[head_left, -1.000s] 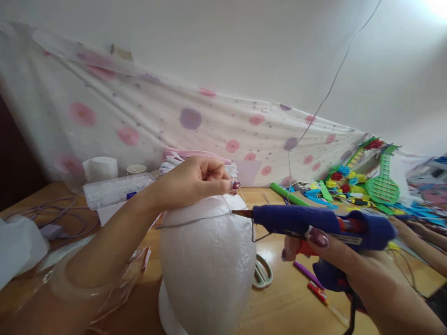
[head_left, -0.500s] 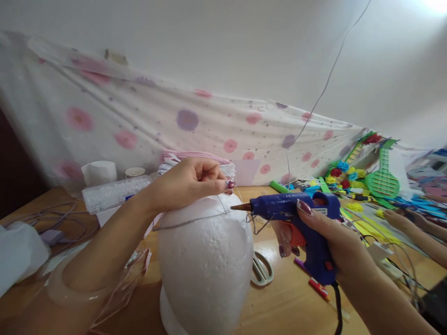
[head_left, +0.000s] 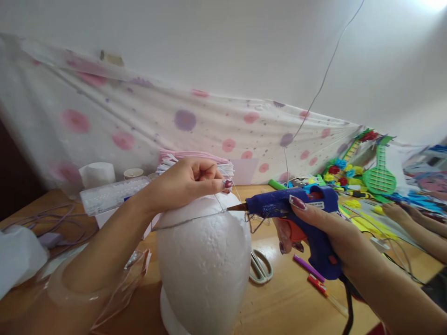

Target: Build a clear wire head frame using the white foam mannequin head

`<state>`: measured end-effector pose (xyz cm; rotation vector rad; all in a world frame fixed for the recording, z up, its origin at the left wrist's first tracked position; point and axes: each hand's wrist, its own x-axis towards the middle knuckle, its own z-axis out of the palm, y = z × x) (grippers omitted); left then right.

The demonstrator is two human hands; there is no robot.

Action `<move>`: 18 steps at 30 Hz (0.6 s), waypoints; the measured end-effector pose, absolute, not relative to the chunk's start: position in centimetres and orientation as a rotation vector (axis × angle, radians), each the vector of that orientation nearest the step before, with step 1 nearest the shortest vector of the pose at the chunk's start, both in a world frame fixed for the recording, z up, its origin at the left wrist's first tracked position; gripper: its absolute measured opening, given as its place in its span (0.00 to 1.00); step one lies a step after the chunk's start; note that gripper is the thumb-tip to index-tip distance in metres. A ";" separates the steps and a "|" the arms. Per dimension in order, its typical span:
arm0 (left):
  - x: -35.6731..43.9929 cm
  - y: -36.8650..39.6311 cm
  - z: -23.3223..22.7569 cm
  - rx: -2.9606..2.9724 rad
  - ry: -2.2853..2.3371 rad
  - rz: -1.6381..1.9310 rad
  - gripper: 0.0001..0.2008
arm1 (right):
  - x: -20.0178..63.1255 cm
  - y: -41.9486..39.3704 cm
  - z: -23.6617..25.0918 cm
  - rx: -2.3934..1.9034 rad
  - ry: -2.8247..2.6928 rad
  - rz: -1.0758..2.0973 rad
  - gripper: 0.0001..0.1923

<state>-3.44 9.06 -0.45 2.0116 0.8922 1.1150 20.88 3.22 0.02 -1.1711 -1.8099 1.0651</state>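
While the foam head [head_left: 204, 260] stands on the worktop [head_left: 279, 302] | left hand [head_left: 185, 184] pinches thin wire [head_left: 188, 220] atop it | right hand [head_left: 324, 228] grips blue glue gun [head_left: 296, 209], nozzle touching wire | scissors [head_left: 260, 266] just beside head

Blue glue gun [head_left: 293, 204]; white foam head [head_left: 204, 260]; cloth [head_left: 181, 125] white, pink-purple dots, possibly flowers.
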 end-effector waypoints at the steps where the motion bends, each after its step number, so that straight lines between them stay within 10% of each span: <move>1: -3.4 9.0 -0.4 2.010 0.891 1.115 0.20 | 20.8 2.9 0.2 -1.185 -1.787 1.093 0.30; 18: -3.4 8.9 -0.4 1.997 0.886 1.134 0.20 | 22.6 2.8 -0.8 -1.223 -1.697 1.157 0.28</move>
